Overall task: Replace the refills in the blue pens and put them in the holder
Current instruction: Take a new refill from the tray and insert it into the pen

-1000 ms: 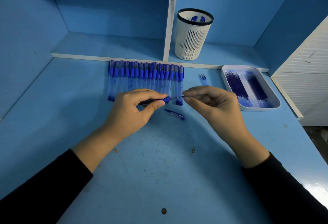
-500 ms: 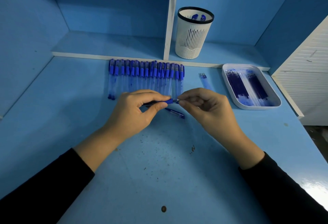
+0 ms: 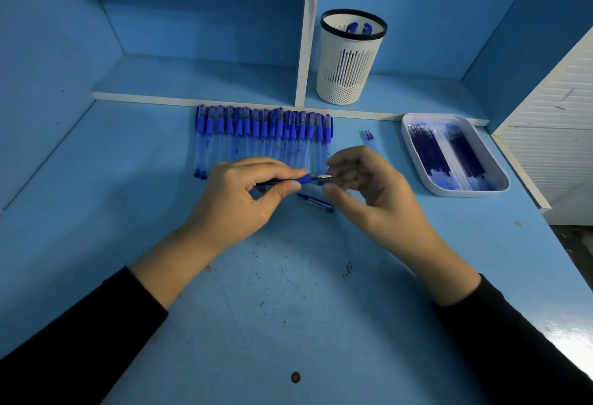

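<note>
My left hand (image 3: 244, 199) grips a blue pen (image 3: 303, 179) by its barrel, tip pointing right. My right hand (image 3: 372, 192) hovers at the pen's metal tip with loosely curled fingers, the thumb apart from them below the tip. A loose blue pen cap (image 3: 316, 203) lies on the desk just under the hands. Behind them is a row of several blue pens (image 3: 263, 135). The white slotted holder (image 3: 351, 61) stands on the back shelf with two blue pen ends (image 3: 359, 27) showing inside.
A white tray (image 3: 414, 151) of blue refills sits at the right. A few loose refills (image 3: 369, 138) lie between the tray and the pen row. A white shelf divider (image 3: 306, 35) rises left of the holder. White slatted panel (image 3: 552, 135) borders the right.
My right hand pushed in toward the pen, then loosened its pinch at the tip; its thumb now sits apart from the fingers. The left hand keeps its grip.
</note>
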### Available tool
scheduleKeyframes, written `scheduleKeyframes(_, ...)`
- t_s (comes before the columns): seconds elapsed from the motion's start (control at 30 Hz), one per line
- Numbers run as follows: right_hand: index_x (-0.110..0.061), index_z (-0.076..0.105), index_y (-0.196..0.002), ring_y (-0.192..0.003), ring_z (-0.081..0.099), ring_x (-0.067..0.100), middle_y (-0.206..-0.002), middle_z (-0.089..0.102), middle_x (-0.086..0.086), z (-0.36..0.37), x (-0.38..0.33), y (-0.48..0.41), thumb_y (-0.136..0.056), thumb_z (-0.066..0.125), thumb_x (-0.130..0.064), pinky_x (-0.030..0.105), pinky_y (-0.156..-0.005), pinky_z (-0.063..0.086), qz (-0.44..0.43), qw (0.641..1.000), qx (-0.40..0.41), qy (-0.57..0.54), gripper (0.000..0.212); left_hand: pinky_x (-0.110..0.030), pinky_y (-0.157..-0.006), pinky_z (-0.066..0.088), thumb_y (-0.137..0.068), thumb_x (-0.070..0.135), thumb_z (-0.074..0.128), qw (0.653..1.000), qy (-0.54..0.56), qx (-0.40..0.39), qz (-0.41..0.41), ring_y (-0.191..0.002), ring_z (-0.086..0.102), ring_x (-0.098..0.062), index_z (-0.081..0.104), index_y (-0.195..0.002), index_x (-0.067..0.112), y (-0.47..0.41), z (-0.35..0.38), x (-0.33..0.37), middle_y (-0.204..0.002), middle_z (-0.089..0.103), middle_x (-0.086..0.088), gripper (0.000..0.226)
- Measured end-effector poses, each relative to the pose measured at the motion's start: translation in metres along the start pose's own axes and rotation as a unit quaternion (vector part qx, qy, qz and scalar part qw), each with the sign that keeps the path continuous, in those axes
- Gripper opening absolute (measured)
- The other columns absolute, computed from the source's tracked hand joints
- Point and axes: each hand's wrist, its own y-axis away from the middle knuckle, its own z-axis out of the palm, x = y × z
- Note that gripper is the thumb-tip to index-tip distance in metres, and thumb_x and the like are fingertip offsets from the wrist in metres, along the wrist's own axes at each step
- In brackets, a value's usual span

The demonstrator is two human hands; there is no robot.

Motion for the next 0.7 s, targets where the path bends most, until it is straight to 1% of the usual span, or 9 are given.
scheduleKeyframes(0.07,-0.01,0.063,-0.096,-0.079,0.062,0.014,-0.086,0.065,-0.002,0.0,0.0011,-0.0005,-0.088,0.067,-0.007,0.02,-0.077,0.048,-0.015,1.0,0.002,0.009,0.009,-0.016,-0.079,0.054,-0.083,0.009,0.076,1.0,0.0,0.0,0.001,-0.088,0.068,0.002,0.076,-0.099,0.008,0.0005,-0.0004,0.0006,-0.099,0.069,0.016,0.016)
scheduleKeyframes(0.13,-0.015,0.066,-0.087,-0.071,0.06,0.009,-0.075,0.066,-0.006,0.0005,0.0007,-0.0006,-0.091,0.066,-0.019,0.018,-0.071,0.045,-0.004,0.999,0.017,0.046,0.005,-0.015,-0.077,0.054,-0.083,0.009,0.076,1.0,-0.002,-0.005,0.007,-0.087,0.068,0.0,0.076,-0.1,0.008,0.0005,-0.0005,0.0008,-0.099,0.069,0.014,0.017)
scheduleKeyframes(0.2,-0.017,0.067,-0.086,-0.067,0.059,0.006,-0.071,0.065,-0.008,-0.0007,0.0007,-0.0007,-0.09,0.064,-0.03,0.018,-0.068,0.044,0.009,0.998,0.021,0.063,0.015,-0.017,-0.076,0.054,-0.083,0.01,0.076,1.0,0.0,-0.004,0.008,-0.085,0.069,-0.002,0.076,-0.101,0.009,0.0002,-0.0004,0.0007,-0.097,0.071,0.01,0.018)
scheduleKeyframes(0.3,-0.009,0.065,-0.103,-0.08,0.065,0.014,-0.086,0.067,-0.001,0.0001,-0.001,-0.0001,-0.086,0.071,-0.014,0.021,-0.078,0.05,0.0,1.0,0.005,0.004,0.018,-0.018,-0.076,0.054,-0.084,0.011,0.075,1.0,0.005,-0.004,0.007,-0.085,0.069,-0.003,0.076,-0.101,0.009,-0.0003,0.0006,0.0008,-0.096,0.072,0.008,0.018)
scheduleKeyframes(0.37,-0.009,0.067,-0.099,-0.08,0.065,0.013,-0.085,0.069,-0.002,0.0006,0.0004,-0.0003,-0.087,0.07,-0.009,0.02,-0.079,0.049,-0.01,1.0,0.007,0.019,0.012,-0.017,-0.076,0.054,-0.084,0.011,0.075,1.0,0.004,-0.006,0.009,-0.085,0.069,-0.002,0.076,-0.101,0.008,0.0004,0.0006,-0.0003,-0.096,0.072,0.008,0.017)
scheduleKeyframes(0.4,-0.011,0.069,-0.095,-0.077,0.065,0.011,-0.081,0.069,-0.005,0.001,0.0004,-0.0003,-0.088,0.069,-0.014,0.019,-0.077,0.048,-0.01,0.999,0.009,0.032,0.008,-0.016,-0.075,0.053,-0.084,0.011,0.075,1.0,0.0,-0.009,0.012,-0.084,0.068,-0.002,0.076,-0.1,0.008,0.0007,0.0004,-0.0009,-0.095,0.072,0.008,0.017)
scheduleKeyframes(0.5,-0.012,0.07,-0.092,-0.074,0.064,0.009,-0.079,0.069,-0.006,-0.0002,-0.0002,-0.0007,-0.088,0.066,-0.027,0.017,-0.074,0.048,0.002,0.999,0.018,0.033,0.015,-0.016,-0.074,0.053,-0.085,0.013,0.073,1.0,-0.006,-0.019,0.021,-0.082,0.067,-0.001,0.076,-0.099,0.009,0.0005,0.0012,-0.0011,-0.093,0.072,0.006,0.016)
scheduleKeyframes(0.6,-0.008,0.068,-0.094,-0.08,0.066,0.013,-0.086,0.07,-0.001,0.0009,-0.0017,-0.0005,-0.084,0.073,-0.01,0.018,-0.079,0.05,-0.013,1.0,0.011,0.01,0.012,-0.019,-0.074,0.055,-0.084,0.013,0.074,1.0,0.0,-0.012,0.018,-0.081,0.068,-0.006,0.076,-0.1,0.008,0.0,0.0021,-0.0004,-0.092,0.074,0.001,0.016)
scheduleKeyframes(0.7,-0.008,0.07,-0.086,-0.071,0.065,0.004,-0.077,0.07,-0.007,0.0044,-0.0021,0.0003,-0.082,0.073,-0.002,0.011,-0.072,0.046,-0.017,0.999,0.031,0.006,0.008,-0.02,-0.072,0.055,-0.084,0.012,0.075,0.999,-0.007,-0.011,0.035,-0.081,0.068,-0.005,0.077,-0.099,0.007,0.0012,0.0016,-0.0001,-0.091,0.074,0.001,0.015)
